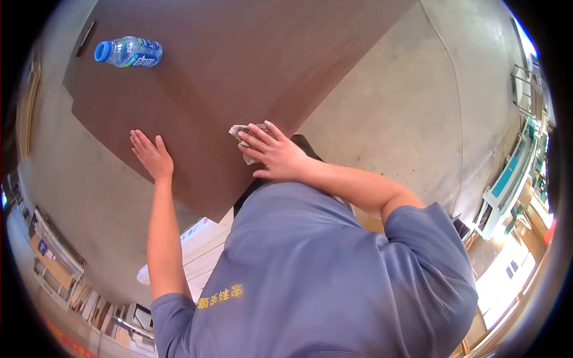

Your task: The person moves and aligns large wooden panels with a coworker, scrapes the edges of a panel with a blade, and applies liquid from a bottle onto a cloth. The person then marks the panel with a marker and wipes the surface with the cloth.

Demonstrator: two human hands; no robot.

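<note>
A dark brown board (203,101) with a smooth surface spreads out in front of me. My left hand (153,156) lies flat on it near its left edge, fingers stretched and holding nothing. Under my right hand (277,154) is a crumpled, pale, patterned rag (237,129), pressed against the board near its right edge. The fingers of that hand are spread over the rag, and part of it sticks out past the fingertips. A clear plastic bottle (140,52) with a blue cap and blue label lies on its side at the board's far left.
A thin dark object (86,39) lies at the board's far left edge. White stacked material (206,244) is below the near corner. Concrete floor (394,101) surrounds the board, with a cable along the right. A long green-and-white machine (507,173) stands at far right.
</note>
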